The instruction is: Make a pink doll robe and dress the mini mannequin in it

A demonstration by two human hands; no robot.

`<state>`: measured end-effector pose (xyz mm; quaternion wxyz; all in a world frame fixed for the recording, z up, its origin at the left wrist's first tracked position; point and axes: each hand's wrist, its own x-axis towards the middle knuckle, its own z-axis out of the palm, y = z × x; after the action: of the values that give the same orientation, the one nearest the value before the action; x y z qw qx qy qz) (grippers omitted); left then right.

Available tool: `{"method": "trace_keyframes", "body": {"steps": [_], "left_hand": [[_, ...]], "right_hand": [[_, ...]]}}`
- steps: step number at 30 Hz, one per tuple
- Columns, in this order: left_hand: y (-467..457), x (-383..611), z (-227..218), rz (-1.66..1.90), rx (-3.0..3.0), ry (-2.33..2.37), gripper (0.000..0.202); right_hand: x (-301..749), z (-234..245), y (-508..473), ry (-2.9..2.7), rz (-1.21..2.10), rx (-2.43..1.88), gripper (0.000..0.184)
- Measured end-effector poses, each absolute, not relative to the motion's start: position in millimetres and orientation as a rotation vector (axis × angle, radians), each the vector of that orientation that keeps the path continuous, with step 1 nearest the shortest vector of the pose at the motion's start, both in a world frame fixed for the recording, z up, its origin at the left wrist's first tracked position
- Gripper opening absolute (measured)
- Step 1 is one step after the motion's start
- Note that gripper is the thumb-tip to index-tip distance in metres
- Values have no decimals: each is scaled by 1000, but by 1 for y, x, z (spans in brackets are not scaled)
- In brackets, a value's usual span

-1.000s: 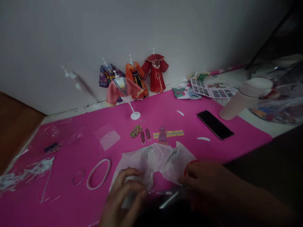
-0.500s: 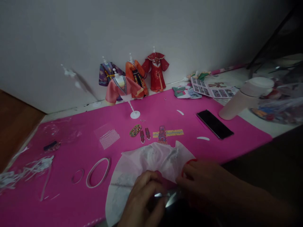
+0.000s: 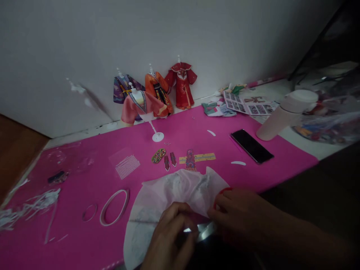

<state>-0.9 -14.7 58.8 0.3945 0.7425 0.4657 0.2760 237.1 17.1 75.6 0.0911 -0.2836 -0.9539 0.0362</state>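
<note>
A piece of thin whitish fabric (image 3: 149,200) with a faint pattern lies bunched at the table's near edge. My left hand (image 3: 171,234) is closed on its near edge, fingers curled and thumb below. My right hand (image 3: 242,215) grips a pair of scissors (image 3: 207,230) with red handles. The shiny blades point left, toward my left fingers, just below the fabric. Shadow hides the lower part of the scissors and of my right hand.
A pink mat (image 3: 92,161) covers the table. On it are a white tape roll (image 3: 102,217), a bead sheet (image 3: 128,167), small trim pieces (image 3: 191,159) and a phone (image 3: 251,145). A bottle (image 3: 287,114) stands right; doll outfits (image 3: 181,86) line the wall.
The whole view has shifted slightly, so the table things sit a little farther left. Both hands keep their hold beside the fabric; the scissor blades catch the light differently.
</note>
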Motion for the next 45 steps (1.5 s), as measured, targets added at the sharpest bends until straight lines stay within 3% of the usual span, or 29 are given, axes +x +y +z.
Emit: {"method": "trace_keyframes", "body": {"steps": [19, 45], "left_hand": [[-14, -3, 57, 608, 1958, 1129, 30], [-15, -4, 57, 593, 1968, 1126, 23]], "right_hand": [[231, 81, 18, -2883, -48, -849, 4], [231, 83, 19, -2890, -38, -832, 5]]}}
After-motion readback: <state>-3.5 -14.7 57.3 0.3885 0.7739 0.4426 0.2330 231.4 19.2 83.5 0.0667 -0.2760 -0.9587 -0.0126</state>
